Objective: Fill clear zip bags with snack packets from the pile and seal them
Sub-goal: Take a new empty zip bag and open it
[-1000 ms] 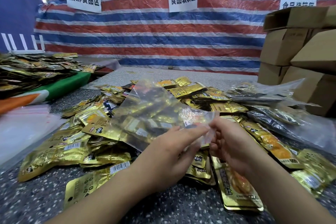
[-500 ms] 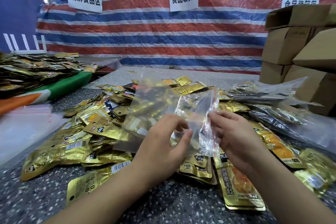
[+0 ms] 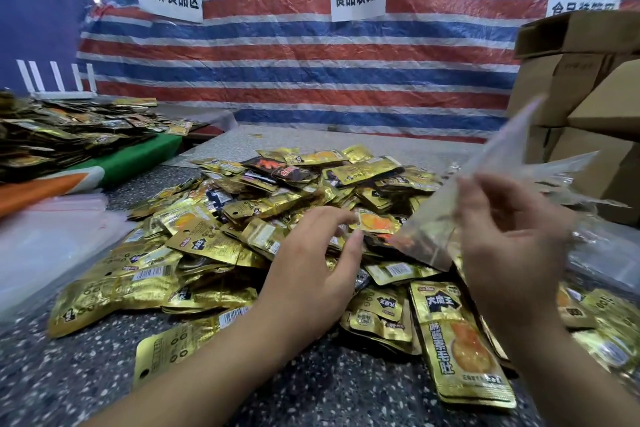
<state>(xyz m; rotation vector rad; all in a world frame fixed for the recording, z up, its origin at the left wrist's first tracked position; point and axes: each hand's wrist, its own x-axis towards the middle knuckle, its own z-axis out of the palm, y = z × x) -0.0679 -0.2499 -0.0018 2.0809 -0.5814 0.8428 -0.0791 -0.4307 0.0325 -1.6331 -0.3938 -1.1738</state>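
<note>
The pile of gold snack packets (image 3: 263, 236) spreads across the speckled table (image 3: 311, 399), under and ahead of both hands. Both forearms reach in from the near edge. The right hand (image 3: 512, 253) is raised above the pile's right side, back toward the camera, fingers bent around the lower part of an empty clear zip bag (image 3: 485, 191); it holds the bag up at a slant, one corner pointing up and away toward the stacked cardboard boxes (image 3: 581, 94) beyond, the lower edge hanging just over the packets to the hand's left. The bag is blurred, so the exact pinch cannot be made out. The left hand (image 3: 311, 270) lies low over the middle of the pile, palm down, fingers loosely spread and stretched forward with the thumb apart, tips at or just above an orange-printed packet (image 3: 375, 222); it holds nothing, and whether it touches is unclear. Well left of that hand sits a flat stack of clear bags (image 3: 52, 239).
</note>
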